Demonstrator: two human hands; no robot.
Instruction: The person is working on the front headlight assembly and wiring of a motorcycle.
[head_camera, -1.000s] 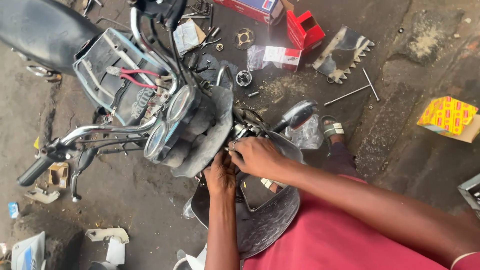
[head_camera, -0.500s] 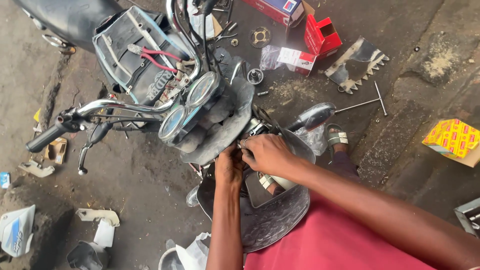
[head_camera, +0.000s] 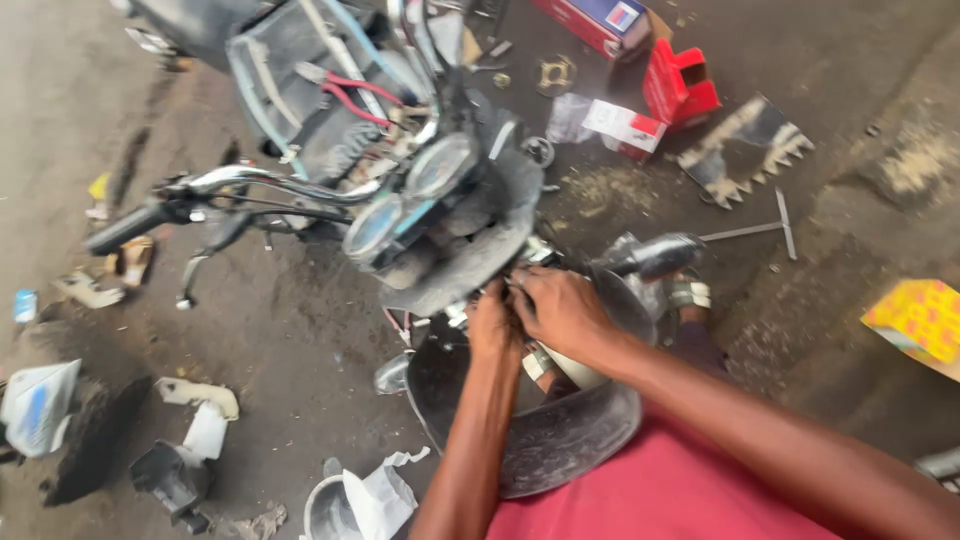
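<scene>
- dark, worn motorcycle front (head_camera: 450, 240) fills the frame's middle; your work spot sits just under its twin gauges (head_camera: 405, 195).
- left hand (head_camera: 490, 325) and right hand (head_camera: 560, 312) press together there, pinching something small i cannot tell.
- keep wrists braced above the front mudguard (head_camera: 560, 440); work by feel, slowly.
</scene>
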